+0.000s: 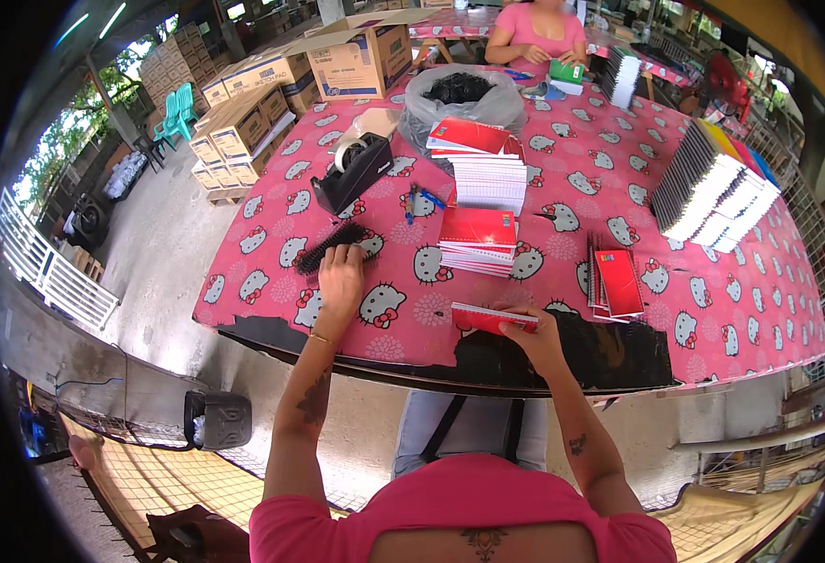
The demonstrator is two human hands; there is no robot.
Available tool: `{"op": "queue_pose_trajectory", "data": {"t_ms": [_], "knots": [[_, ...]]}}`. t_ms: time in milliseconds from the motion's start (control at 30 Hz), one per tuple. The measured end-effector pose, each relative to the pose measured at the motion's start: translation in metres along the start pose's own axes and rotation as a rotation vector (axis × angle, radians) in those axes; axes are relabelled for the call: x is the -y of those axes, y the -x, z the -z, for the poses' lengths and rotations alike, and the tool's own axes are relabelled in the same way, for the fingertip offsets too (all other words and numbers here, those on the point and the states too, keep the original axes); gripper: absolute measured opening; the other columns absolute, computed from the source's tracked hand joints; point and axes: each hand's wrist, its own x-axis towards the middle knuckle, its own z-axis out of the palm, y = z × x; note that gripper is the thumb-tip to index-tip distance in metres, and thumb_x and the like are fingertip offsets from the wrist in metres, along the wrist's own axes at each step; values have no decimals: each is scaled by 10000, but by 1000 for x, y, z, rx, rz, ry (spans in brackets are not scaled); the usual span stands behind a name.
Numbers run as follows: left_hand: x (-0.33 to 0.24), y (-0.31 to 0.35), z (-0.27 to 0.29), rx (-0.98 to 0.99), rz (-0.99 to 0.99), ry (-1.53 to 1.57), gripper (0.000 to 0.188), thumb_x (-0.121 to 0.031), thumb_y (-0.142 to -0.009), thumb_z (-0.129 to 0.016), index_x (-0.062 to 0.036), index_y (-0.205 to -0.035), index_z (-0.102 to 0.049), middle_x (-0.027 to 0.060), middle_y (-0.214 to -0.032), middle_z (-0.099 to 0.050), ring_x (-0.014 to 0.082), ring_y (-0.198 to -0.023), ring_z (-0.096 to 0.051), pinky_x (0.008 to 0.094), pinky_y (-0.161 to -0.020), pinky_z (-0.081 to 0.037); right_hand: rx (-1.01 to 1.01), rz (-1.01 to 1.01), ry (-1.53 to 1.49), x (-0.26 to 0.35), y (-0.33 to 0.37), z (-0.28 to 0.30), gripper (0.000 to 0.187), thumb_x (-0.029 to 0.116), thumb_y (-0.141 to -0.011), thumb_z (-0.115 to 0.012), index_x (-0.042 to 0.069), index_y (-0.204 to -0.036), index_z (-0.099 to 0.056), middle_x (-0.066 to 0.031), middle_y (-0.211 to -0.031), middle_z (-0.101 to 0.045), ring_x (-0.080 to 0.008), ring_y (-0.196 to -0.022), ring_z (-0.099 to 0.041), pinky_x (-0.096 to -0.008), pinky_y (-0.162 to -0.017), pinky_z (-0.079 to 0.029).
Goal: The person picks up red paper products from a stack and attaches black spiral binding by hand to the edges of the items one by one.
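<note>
left hand reaches forward, right hand fingers pinched shut

A pink plastic tablecloth with a white cartoon-cat pattern is covering the long table, and its torn near edge is showing black. Red-covered notebooks with white page edges are lying in a stack in the middle. The right hand is holding one thin red notebook with a white spiral edge. The left hand is touching a bunch of black plastic binding combs. A black tape dispenser is standing behind. A grey plastic bag with black contents is sitting farther back.
</note>
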Motion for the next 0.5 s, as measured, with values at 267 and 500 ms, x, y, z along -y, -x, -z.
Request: {"op": "queue_pose_trajectory", "data": {"t_ms": [267, 500], "knots": [[6, 16, 3, -5, 39, 97, 224, -247, -869, -703, -36, -947, -704, 145, -1020, -660, 350, -942, -601, 431, -835, -503, -25, 31, 42, -10, -1, 0, 271, 88, -867, -732, 5, -1122, -693, -44, -987, -705, -103, -907, -636, -250, -835, -497], [25, -17, -11, -247, 285, -289, 210, -249, -924, -609, -83, -1015, -700, 128, -1068, -679, 334, -971, -628, 486, -907, -469, -7, 25, 108, -1, -1, -5, 279, 135, -883, -732, 1, -1124, -687, -52, -1006, -706, -110, -930, -630, -256, -850, -489]]}}
